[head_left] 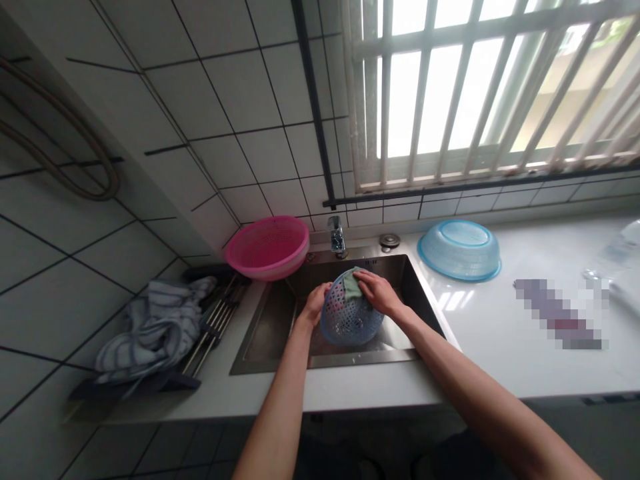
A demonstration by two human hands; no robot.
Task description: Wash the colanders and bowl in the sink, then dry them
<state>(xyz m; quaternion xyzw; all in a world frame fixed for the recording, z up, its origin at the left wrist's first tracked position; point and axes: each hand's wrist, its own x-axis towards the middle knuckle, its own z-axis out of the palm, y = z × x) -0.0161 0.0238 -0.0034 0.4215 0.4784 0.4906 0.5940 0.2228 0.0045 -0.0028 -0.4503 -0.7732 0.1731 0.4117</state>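
Over the steel sink I hold a blue perforated plastic basket, tilted with its underside towards me. My left hand grips its left rim, fingers curled round the edge. My right hand presses a small green cloth against the basket's upper part, fingers closed on the cloth.
A pink colander sits at the sink's back left, a blue bowl upside down on the white counter to the right. The tap stands behind the sink. A striped towel lies on a dish rack at left.
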